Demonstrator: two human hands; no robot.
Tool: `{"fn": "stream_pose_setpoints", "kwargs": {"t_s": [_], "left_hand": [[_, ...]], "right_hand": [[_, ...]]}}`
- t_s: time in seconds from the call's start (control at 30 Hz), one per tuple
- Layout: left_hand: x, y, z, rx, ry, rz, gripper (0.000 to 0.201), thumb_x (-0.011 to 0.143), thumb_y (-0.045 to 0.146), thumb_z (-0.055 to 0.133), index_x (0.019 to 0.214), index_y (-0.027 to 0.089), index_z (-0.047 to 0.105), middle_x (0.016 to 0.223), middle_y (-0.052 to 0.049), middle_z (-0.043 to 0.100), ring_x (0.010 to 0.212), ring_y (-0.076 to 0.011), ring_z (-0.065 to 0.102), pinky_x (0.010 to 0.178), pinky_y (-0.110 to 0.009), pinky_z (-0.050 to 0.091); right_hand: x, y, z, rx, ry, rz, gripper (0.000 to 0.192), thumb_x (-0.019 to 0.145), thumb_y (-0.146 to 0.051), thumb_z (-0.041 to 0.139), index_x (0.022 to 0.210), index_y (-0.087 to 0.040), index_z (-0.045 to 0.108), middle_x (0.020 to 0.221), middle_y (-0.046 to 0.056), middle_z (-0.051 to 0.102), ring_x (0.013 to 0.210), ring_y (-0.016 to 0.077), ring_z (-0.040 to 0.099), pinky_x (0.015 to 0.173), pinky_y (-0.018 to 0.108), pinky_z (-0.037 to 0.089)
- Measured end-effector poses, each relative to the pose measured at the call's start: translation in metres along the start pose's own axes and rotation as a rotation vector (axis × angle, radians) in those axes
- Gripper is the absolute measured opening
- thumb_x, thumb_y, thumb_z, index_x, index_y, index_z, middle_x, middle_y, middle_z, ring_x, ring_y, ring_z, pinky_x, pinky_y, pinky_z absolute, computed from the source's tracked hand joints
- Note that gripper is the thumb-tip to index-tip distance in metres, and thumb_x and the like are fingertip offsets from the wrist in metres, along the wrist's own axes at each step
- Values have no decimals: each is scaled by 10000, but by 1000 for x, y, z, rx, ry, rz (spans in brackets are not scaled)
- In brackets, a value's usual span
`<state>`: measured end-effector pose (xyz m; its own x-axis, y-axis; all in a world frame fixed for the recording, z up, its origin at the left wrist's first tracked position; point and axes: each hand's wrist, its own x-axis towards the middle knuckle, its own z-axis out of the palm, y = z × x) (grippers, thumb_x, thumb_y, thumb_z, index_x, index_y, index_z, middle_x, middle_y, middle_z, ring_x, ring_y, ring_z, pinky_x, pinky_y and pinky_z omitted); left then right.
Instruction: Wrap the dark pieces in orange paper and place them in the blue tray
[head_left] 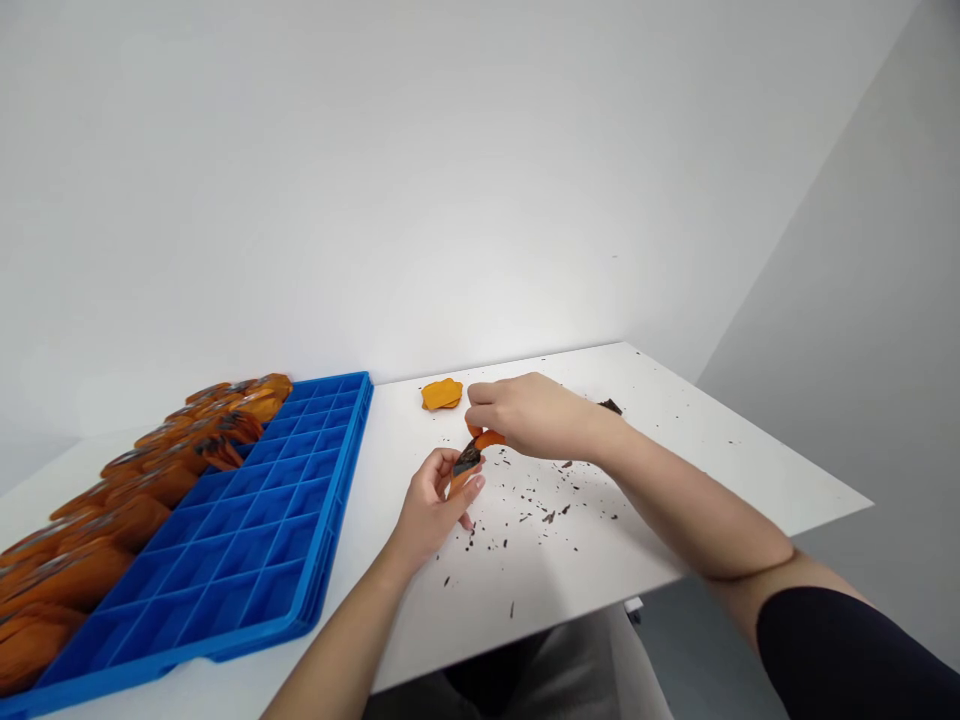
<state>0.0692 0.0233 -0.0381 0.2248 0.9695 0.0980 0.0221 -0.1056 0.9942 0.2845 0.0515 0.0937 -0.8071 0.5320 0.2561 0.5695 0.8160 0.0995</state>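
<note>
Above the white table, my left hand (431, 515) is closed around a small orange pouch (458, 482) with a dark patch at its upper part. My right hand (536, 412) comes over from the right, its fingers pinched on an orange piece (490, 439) at the top of that pouch. Whether this piece is the pouch's flap or something separate, I cannot tell. The right fingertips are partly hidden. Dark flakes (551, 517) lie scattered on the table under and to the right of both hands.
A blue compartment tray (304, 545) stands to the left, with many orange pouches (146, 495) filling its left part. Flat yellow-orange pieces (442, 394) lie stacked behind my hands. A dark clump (610, 406) sits behind my right forearm. The table (780, 480) ends at the right, and a wall rises behind.
</note>
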Motion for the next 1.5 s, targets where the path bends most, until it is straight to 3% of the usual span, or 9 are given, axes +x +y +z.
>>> {"fn": "stream_pose_setpoints", "kwargs": {"t_s": [0.1,0.2,0.33,0.47,0.63,1.0,1.2,1.37,1.5], "left_hand": [[-2,1,2,19,1,-17,417,825,435,836,1070,219,578,1234,-122,712,1148,-303,676,411,-214,534],[-1,-1,3,54,59,-6,376,834,443,825,1026,210,601,1175,-96,738,901,-224,707,405,-228,528],[1,-4,1,55,129,44,332,845,442,811,968,197,623,1024,-56,745,673,-137,628,409,-233,525],[1,-4,0,-11,204,84,342,824,432,830,925,191,608,928,-26,720,581,-103,585,413,-243,539],[1,-3,1,-35,253,118,361,787,411,857,868,196,579,770,43,650,460,-65,514,387,-236,516],[1,2,1,-63,335,118,371,748,408,875,841,186,593,752,60,582,543,-84,587,486,-266,620],[1,0,0,-77,325,135,340,721,354,872,849,187,605,859,9,682,626,-114,638,488,-258,616],[2,-1,1,-56,365,126,341,727,355,866,840,189,590,771,53,613,546,-89,597,476,-264,617],[2,-5,0,-21,355,131,303,758,318,835,866,194,580,756,68,605,483,-90,603,438,-260,590]], "right_hand": [[4,-10,4,-92,-26,-19,163,949,-50,547,956,-154,673,999,54,609,649,110,393,575,302,198],[7,-16,7,-92,-65,-27,179,935,-33,548,956,-149,683,982,58,600,675,118,410,571,297,204],[9,-13,12,44,-58,-34,183,965,-80,586,1021,-168,736,965,39,606,646,105,414,557,286,229],[10,1,16,278,37,-69,151,1008,-269,667,1117,-214,754,1006,27,629,726,115,534,586,266,325],[13,6,21,406,67,-76,129,984,-325,714,1027,-211,755,987,14,638,813,130,598,642,265,394],[16,-4,28,202,190,-123,187,1040,-333,614,1062,-201,743,1032,35,680,697,106,529,581,260,324],[17,-2,32,282,96,-155,172,1007,-344,663,1072,-199,728,1035,34,662,720,110,559,588,253,350],[19,-4,39,117,152,-156,249,1062,-354,559,994,-170,713,1059,61,645,643,98,437,556,269,283],[21,-7,44,60,158,-160,274,1069,-359,539,965,-166,703,1061,66,642,643,101,417,546,274,249]]}}
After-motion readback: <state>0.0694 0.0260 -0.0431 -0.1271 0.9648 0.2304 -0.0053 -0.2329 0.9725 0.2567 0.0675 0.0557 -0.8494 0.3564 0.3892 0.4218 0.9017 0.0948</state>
